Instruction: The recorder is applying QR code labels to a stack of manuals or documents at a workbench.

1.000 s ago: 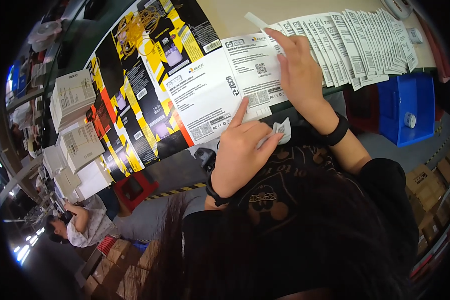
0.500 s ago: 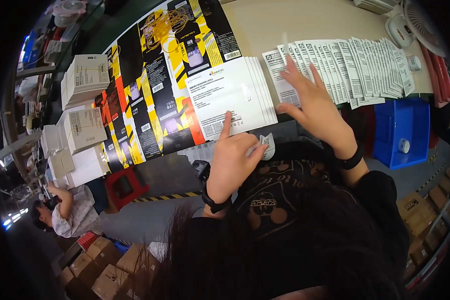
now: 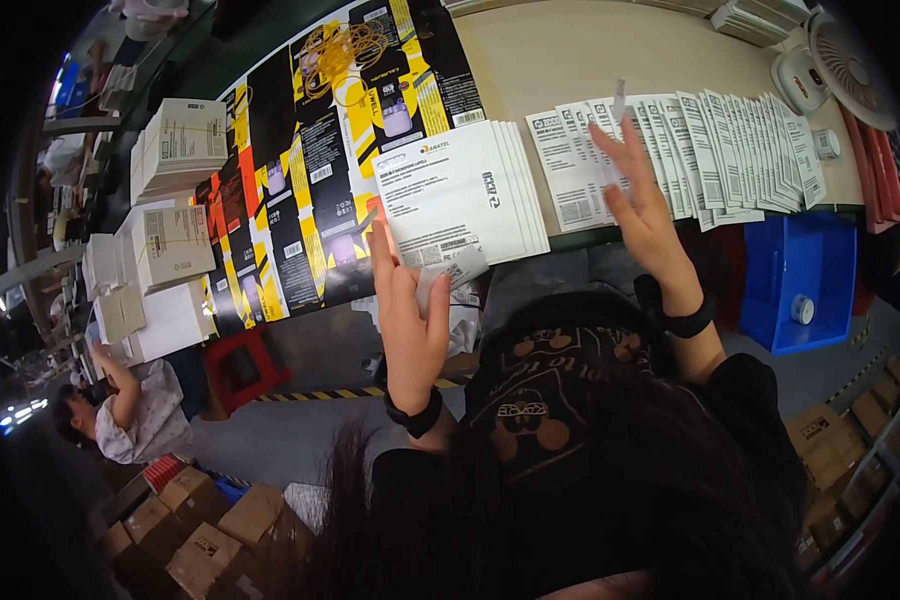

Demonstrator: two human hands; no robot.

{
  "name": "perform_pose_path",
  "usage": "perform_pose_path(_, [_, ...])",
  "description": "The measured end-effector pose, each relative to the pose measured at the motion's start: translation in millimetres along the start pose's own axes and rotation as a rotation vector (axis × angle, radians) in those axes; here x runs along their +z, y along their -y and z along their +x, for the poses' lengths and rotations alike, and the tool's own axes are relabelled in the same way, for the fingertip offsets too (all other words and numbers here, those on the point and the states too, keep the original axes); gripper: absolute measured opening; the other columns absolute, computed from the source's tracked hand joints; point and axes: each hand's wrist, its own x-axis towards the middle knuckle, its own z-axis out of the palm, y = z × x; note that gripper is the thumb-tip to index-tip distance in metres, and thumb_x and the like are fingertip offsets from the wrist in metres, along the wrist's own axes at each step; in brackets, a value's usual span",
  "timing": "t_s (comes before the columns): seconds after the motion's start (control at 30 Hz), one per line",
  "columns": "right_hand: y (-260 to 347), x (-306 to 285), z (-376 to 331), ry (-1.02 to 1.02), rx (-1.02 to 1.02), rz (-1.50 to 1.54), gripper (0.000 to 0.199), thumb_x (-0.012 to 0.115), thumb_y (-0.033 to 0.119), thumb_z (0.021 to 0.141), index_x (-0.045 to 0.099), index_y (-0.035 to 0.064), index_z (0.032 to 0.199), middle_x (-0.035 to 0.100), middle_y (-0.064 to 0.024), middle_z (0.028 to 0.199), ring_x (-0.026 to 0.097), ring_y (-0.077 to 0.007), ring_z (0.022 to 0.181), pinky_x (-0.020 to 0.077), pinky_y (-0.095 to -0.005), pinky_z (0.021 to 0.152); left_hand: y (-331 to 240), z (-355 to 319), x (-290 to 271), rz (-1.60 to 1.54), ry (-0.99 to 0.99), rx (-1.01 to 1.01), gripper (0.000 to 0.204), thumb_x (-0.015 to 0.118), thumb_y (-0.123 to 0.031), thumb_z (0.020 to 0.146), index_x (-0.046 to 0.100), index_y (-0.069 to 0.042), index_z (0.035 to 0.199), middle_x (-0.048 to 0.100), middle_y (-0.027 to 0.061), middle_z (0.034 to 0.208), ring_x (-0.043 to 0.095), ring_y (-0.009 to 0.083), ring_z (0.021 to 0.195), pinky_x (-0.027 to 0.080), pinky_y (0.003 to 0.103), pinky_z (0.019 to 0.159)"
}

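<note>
A fanned stack of white printed sheets or flat bags (image 3: 440,190) lies at the table's front edge, with dark print on the top one. My left hand (image 3: 408,325) is at its lower left corner, index finger stretched out. A curled strip of grey printed labels (image 3: 455,268) is by that thumb and seems held in the hand; the grip itself is partly hidden. My right hand (image 3: 650,225) hovers over a row of overlapping white printed pieces (image 3: 710,150), fingers spread. A small clear sticker (image 3: 620,95) stands on one of its fingertips.
Black and yellow printed sheets (image 3: 315,170) cover the table's left, with yellow rubber bands (image 3: 345,55) on them. Banded white stacks (image 3: 175,240) stand farther left. A blue bin (image 3: 800,280) and a fan (image 3: 850,65) are at right. Another person (image 3: 140,410) works at lower left.
My left hand has drawn left off the top piece, and the label strip now curls over its lower edge. The right hand has shifted slightly right, the sticker now sharply visible on its fingertip.
</note>
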Motion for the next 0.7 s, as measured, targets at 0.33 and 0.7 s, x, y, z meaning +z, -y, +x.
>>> perform_pose_path(0.33, [-14, 2, 4, -0.207, -0.058, 0.499, 0.052, 0.032, 0.027, 0.093, 0.014, 0.0027, 0.136, 0.025, -0.0152, 0.137, 0.024, -0.0266, 0.128, 0.0154, -0.0377, 0.105, -24, 11, 34, 0.089, 0.159, 0.116, 0.016, 0.053, -0.005, 0.080, 0.038, 0.001, 0.077, 0.021, 0.0308, 0.134, 0.014, 0.0507, 0.124, 0.015, 0.052, 0.100])
perform_pose_path(0.7, [14, -19, -1, -0.381, 0.163, 0.615, 0.022, 0.055, 0.007, 0.083, 0.052, -0.0014, 0.103, 0.056, -0.0057, 0.095, 0.051, -0.0108, 0.085, 0.0398, -0.0215, 0.078, -41, 21, 45, 0.131, 0.273, 0.189, 0.014, 0.050, -0.005, 0.081, 0.037, -0.002, 0.076, 0.026, 0.0255, 0.134, 0.017, 0.0436, 0.127, 0.007, 0.050, 0.102])
